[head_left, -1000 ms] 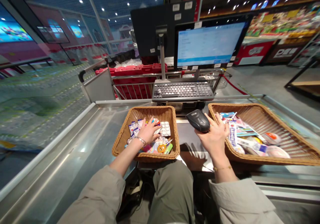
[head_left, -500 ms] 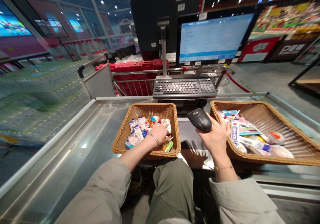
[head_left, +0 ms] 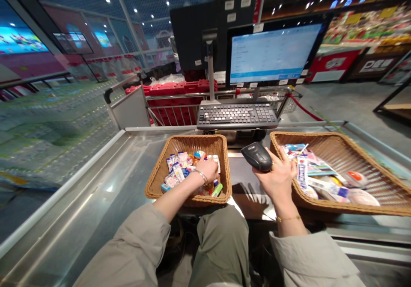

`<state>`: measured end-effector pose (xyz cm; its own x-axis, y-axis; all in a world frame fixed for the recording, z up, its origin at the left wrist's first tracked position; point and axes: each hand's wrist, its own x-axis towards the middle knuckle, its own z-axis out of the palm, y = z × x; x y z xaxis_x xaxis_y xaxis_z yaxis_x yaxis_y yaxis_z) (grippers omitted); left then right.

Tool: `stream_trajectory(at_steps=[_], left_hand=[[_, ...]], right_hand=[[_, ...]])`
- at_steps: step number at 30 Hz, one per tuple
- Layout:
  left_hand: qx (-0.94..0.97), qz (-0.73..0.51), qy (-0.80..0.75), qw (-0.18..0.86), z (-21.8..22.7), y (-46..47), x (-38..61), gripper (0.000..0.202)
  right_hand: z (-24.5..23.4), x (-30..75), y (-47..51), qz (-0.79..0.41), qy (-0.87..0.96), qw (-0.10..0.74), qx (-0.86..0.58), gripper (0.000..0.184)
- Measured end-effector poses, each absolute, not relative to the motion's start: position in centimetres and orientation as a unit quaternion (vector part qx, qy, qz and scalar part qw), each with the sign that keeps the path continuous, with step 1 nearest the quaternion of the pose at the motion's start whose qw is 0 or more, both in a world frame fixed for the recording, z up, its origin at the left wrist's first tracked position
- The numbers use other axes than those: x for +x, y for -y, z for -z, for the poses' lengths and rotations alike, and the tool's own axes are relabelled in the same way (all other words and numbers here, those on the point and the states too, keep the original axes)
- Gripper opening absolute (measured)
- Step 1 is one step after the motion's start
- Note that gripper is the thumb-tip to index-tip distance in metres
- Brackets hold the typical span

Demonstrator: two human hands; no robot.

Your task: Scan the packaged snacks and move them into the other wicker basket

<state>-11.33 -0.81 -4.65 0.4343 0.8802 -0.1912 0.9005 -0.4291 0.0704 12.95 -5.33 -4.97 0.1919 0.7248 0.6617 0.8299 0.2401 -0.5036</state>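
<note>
My left hand (head_left: 208, 170), with a bracelet at the wrist, reaches into the left wicker basket (head_left: 153, 179). Its fingers are curled down among small packaged snacks (head_left: 176, 167), and what they hold, if anything, is hidden. A green-wrapped packet (head_left: 217, 189) lies just below that hand. My right hand (head_left: 278, 176) is closed round a black barcode scanner (head_left: 256, 155), held over the gap between the two baskets. Beside it stands the right wicker basket (head_left: 346, 143), where a purple-and-white packet (head_left: 302, 169) and several other packages lie.
Both baskets stand on a metal checkout counter (head_left: 118, 180). Behind them are a keyboard (head_left: 237, 113) and a lit monitor (head_left: 272, 54) on a post. A shopping cart (head_left: 171, 109) is beyond the counter, with stacked bottles (head_left: 64, 120) to the left.
My left hand's fingers, spread over the snacks before, have curled down among them. My right hand still holds the scanner in nearly the same place.
</note>
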Motion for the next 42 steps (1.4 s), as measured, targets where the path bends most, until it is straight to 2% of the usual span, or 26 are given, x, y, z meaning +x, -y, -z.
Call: stream_trajectory(at_steps=[2,5,7,12,19,28,35,42], left_hand=[[0.838,0.037,-0.538,0.088,3.5,0.4,-13.0,0.016],[0.834,-0.085,-0.526,0.144,2.9,-0.3,-15.8,0.020],[0.826,-0.107,-0.535,0.141,3.2,-0.5,-17.4,0.018],[0.806,-0.017,-0.588,0.069,4.4,-0.1,-19.8,0.017],[0.795,0.038,-0.605,0.029,4.0,0.3,-21.4,0.009],[0.829,0.040,-0.555,-0.057,3.8,1.6,-19.8,0.024],[0.806,-0.088,-0.570,-0.133,1.7,2.0,-18.2,0.020],[0.774,-0.208,-0.575,-0.162,0.7,2.8,-14.9,0.021]], right_hand=[[5.1,13.0,5.3,0.054,0.632,0.468,-0.616,0.037],[5.3,13.1,5.3,0.053,0.633,0.470,-0.613,0.041],[5.3,13.1,5.3,0.052,0.633,0.472,-0.612,0.042],[5.1,13.0,5.5,0.047,0.638,0.468,-0.610,0.040],[4.9,13.0,5.7,0.045,0.636,0.466,-0.613,0.037],[5.1,13.3,5.7,0.043,0.638,0.470,-0.609,0.033],[5.1,13.4,5.9,0.060,0.635,0.478,-0.604,0.026],[4.7,13.5,6.2,0.091,0.649,0.469,-0.592,0.023]])
